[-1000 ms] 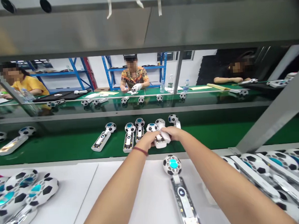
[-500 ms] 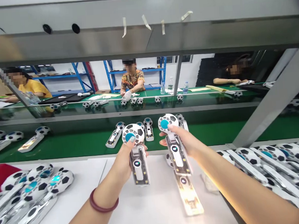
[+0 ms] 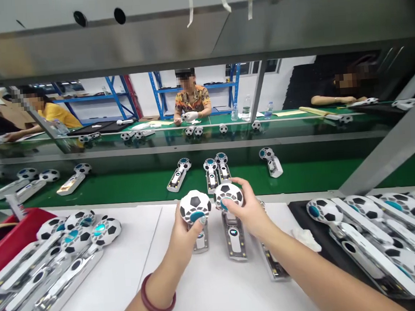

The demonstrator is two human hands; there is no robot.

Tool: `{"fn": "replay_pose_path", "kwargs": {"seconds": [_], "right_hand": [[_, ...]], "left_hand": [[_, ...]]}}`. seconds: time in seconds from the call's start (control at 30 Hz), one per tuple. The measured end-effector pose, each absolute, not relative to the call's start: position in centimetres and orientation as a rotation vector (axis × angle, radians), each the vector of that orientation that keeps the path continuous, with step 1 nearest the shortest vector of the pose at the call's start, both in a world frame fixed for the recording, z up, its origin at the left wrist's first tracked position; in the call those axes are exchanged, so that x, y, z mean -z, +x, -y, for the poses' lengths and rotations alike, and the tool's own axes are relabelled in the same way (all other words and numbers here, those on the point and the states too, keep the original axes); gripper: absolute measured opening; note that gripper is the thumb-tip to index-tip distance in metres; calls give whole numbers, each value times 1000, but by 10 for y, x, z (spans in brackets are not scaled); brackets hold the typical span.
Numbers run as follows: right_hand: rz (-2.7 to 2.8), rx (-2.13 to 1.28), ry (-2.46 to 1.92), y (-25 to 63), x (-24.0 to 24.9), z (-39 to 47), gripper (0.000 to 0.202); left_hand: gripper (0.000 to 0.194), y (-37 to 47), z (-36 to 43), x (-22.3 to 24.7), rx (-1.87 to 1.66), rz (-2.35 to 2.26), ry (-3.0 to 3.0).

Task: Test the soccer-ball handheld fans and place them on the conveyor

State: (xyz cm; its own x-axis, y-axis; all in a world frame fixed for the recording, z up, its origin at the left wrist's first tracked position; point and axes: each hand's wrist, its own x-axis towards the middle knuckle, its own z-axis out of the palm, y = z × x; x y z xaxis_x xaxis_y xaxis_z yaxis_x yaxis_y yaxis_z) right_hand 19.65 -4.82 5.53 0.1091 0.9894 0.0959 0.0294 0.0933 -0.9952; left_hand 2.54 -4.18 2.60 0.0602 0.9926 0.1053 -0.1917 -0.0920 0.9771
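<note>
My left hand is closed round a handheld device with a soccer-ball-patterned head and a clear handle. Its thumb lies by the teal disc on the head. Just beside it, my right hand grips a second such device, thumb over its teal disc and a small round display lit on the handle. Both heads are close together above the white work surface. Another device lies partly hidden under my right forearm.
Similar devices are piled at left by a red bin. More devices lie on a black mat at right, near a crumpled white cloth. Several stand along the green conveyor belt. Co-workers sit beyond the metal frame.
Both hands have drawn closer together, tipping the device heads toward me. The device under my right arm was glowing and is now unlit. The view has shifted, and the far co-worker's hands have lifted.
</note>
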Motion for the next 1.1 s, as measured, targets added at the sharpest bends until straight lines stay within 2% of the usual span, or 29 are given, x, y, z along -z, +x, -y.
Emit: {"fn": "replay_pose_path", "kwargs": {"seconds": [0.07, 0.2, 0.3, 0.4, 0.53, 0.73, 0.9, 1.1], "right_hand": [[1226, -1044, -1140, 197, -52, 56, 58], [1202, -1216, -1146, 199, -36, 75, 77], [1175, -1392, -1323, 198, -21, 80, 58], [901, -1609, -1173, 196, -14, 80, 45], [589, -1865, -930, 197, -16, 80, 47], [630, -1944, -852, 202, -19, 83, 51], [691, -1950, -841, 203, -17, 82, 46], [723, -1942, -845, 204, -20, 83, 60]], "left_hand": [[66, 21, 42, -13, -1309, -894, 1203], [61, 8, 47, 11, -1045, -893, 1258], [48, 6, 54, 18, -886, -793, 1114], [39, 13, 61, 14, -870, -715, 813], [51, 20, 65, 10, -833, -718, 695], [50, 18, 64, 4, -793, -763, 730], [46, 16, 64, 2, -778, -784, 779], [52, 16, 66, 0, -726, -802, 767]]}}
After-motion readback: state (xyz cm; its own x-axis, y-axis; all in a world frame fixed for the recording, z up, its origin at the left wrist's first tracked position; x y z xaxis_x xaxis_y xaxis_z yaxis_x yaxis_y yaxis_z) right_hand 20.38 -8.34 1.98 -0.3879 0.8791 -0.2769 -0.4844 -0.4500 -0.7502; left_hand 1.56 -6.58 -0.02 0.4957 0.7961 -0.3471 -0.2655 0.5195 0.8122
